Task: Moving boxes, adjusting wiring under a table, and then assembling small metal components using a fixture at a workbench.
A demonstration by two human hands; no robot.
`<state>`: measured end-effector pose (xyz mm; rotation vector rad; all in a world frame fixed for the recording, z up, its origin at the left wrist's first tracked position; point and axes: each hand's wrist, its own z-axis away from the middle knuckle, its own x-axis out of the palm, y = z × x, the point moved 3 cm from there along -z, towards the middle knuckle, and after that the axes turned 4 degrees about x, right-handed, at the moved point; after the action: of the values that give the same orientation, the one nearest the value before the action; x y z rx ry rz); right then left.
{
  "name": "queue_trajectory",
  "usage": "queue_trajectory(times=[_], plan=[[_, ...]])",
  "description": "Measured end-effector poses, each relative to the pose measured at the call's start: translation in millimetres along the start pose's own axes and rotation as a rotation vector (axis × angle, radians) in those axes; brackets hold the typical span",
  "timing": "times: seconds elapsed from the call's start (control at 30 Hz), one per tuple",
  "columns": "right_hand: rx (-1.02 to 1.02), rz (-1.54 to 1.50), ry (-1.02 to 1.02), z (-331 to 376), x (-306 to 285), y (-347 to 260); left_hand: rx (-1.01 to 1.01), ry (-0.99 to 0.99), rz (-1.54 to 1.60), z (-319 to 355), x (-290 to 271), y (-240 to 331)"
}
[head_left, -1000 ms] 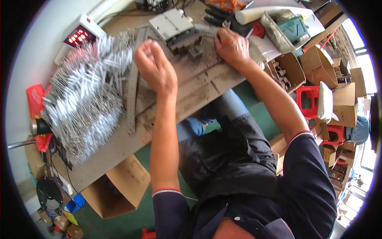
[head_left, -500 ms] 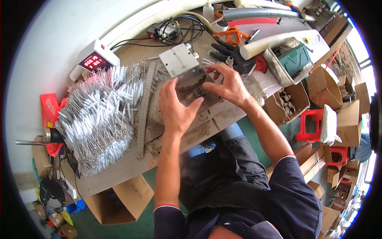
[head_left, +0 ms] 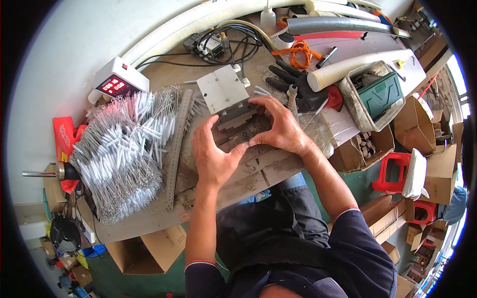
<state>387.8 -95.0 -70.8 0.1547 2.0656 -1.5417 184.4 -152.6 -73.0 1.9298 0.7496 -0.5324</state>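
Observation:
A pale grey box (head_left: 222, 89) stands on the workbench, with a dark stepped metal block (head_left: 237, 117) on its near side. My left hand (head_left: 214, 156) curves round the left of this block, thumb and fingers wide apart, its fingertips by the block's left end. On the other side, my right hand (head_left: 282, 130) arches in the same way, its fingertips at the block's upper right end. Both thumb tips meet or nearly meet just in front of the block. I make out nothing held in either hand.
A big heap of white-bristled wire brushes (head_left: 124, 159) lies left, beside a steel ruler (head_left: 180, 149). A counter with red digits (head_left: 119, 79) stands behind. Right are a black glove (head_left: 310, 92), a wrench (head_left: 292, 97) and a tub with a green container (head_left: 375, 94).
My hands have come closer together, the thumbs now meeting in front of the block. The right hand's fingertips have lowered to the block's upper edge. The view has shifted slightly.

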Motion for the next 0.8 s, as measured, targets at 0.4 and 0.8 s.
queue_trajectory(times=[0.4,0.8], plan=[[-0.013,0.001,0.029,1.9,2.1,3.1,0.037,0.041,0.004,1.2,-0.5,-2.0],[-0.097,0.074,0.031,1.9,1.8,-1.0,0.053,0.043,0.003,-0.8,-0.6,2.6]])
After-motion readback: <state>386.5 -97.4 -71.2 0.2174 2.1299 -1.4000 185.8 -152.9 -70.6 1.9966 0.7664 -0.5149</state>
